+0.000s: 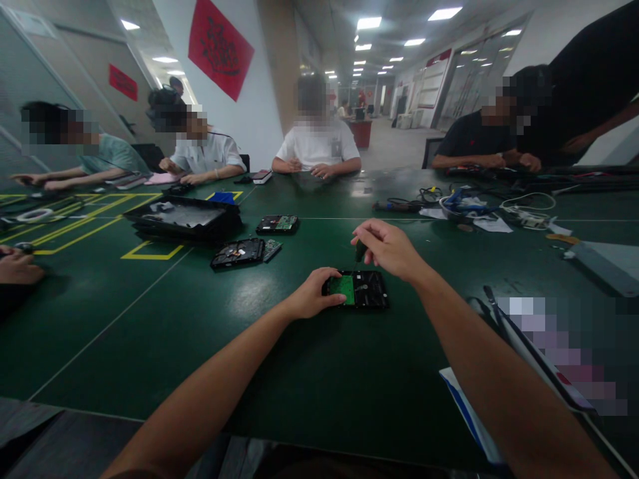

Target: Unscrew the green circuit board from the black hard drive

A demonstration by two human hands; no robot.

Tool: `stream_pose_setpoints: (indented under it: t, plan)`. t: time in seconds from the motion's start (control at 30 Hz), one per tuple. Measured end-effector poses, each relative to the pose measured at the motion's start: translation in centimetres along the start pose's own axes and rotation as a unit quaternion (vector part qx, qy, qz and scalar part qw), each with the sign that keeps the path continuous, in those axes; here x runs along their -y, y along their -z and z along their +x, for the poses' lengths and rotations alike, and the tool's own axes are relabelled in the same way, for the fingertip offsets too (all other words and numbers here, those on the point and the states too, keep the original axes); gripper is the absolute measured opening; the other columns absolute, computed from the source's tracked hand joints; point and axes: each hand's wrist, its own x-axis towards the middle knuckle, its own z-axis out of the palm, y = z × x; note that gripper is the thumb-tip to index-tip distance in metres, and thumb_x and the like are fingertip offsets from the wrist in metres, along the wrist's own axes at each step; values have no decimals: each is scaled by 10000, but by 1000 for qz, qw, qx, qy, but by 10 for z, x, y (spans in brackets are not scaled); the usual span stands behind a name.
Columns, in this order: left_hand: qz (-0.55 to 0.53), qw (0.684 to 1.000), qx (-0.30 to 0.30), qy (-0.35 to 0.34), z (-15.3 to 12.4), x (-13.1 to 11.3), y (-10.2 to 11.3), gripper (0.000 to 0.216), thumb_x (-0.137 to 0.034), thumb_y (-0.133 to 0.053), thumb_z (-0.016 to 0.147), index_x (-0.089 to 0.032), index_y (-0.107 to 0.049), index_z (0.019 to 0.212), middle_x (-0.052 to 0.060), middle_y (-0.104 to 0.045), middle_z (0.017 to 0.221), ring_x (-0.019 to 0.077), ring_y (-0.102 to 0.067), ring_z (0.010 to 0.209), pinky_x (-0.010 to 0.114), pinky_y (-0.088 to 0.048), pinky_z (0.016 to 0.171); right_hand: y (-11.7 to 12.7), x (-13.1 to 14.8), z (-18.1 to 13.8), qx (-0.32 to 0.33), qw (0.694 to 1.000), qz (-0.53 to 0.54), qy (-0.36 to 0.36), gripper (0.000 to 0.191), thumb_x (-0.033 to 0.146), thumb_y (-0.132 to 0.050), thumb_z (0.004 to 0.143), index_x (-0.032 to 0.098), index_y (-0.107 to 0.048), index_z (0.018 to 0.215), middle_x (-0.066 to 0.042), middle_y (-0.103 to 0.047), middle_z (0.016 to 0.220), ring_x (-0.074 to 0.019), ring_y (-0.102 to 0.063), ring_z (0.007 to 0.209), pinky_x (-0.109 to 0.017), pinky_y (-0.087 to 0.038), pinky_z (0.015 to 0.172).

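Observation:
A black hard drive (pixel 370 289) with a green circuit board (pixel 342 289) on its left part lies flat on the green table in front of me. My left hand (pixel 315 293) grips its left end, thumb on the near side and fingers on the far side. Above the drive, my right hand (pixel 387 247) is closed around a small dark-handled screwdriver (pixel 360 251). The tool points down towards the drive's far edge near the board; whether its tip touches a screw is too small to tell.
Left of centre lie an opened hard drive (pixel 237 253), a loose circuit board (pixel 272 250) and another drive (pixel 277 224). A black tray (pixel 184 223) stands behind them. Tangled cables (pixel 466 201) spread at the back right. Several people sit around the table (pixel 164 346).

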Motion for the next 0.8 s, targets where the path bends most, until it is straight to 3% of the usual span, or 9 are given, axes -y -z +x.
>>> stream_pose_setpoints:
  t: [0.17, 0.37, 0.53, 0.67, 0.8]
  plan:
    - [3, 1000, -4, 1, 0, 0, -1, 586, -466, -724, 813, -255, -525, 1321, 99, -519, 1403, 288, -489, 1304, 503, -387, 1130, 0, 0, 1, 6, 1000, -6, 5, 313, 455, -457, 978, 250, -659, 1100, -53, -720, 951, -123, -597, 583, -288, -466, 550]
    - [2, 1000, -1, 3, 0, 2, -1, 600, -472, -722, 815, -248, -513, 1331, 103, -502, 1416, 280, -469, 1327, 483, -365, 1154, 4, -1, 1, -31, 998, -53, 25, 232, 439, -574, 921, 215, -632, 902, -33, -694, 845, -138, -612, 626, -295, -476, 608]
    - [1, 1000, -3, -3, 0, 2, -1, 595, -469, -724, 815, -251, -518, 1329, 99, -511, 1405, 278, -481, 1312, 485, -371, 1147, 1, -1, 1, -10, 1000, -9, 15, 272, 464, -495, 964, 228, -629, 987, -51, -725, 996, -100, -578, 526, -278, -441, 510]
    - [-1, 1000, -3, -1, 0, 1, -1, 596, -474, -721, 814, -253, -520, 1331, 100, -509, 1407, 279, -482, 1309, 488, -372, 1145, 0, -2, 1, 4, 1000, 2, 13, 313, 468, -446, 984, 255, -649, 1088, -47, -725, 967, -112, -591, 548, -273, -441, 504]
    - [-2, 1000, 2, 1, 0, -1, 0, 591, -465, -722, 813, -262, -521, 1331, 100, -510, 1412, 287, -476, 1319, 502, -367, 1146, 3, -3, 1, -13, 998, -46, 41, 270, 462, -519, 949, 240, -670, 976, -40, -711, 911, -145, -620, 657, -289, -479, 595]
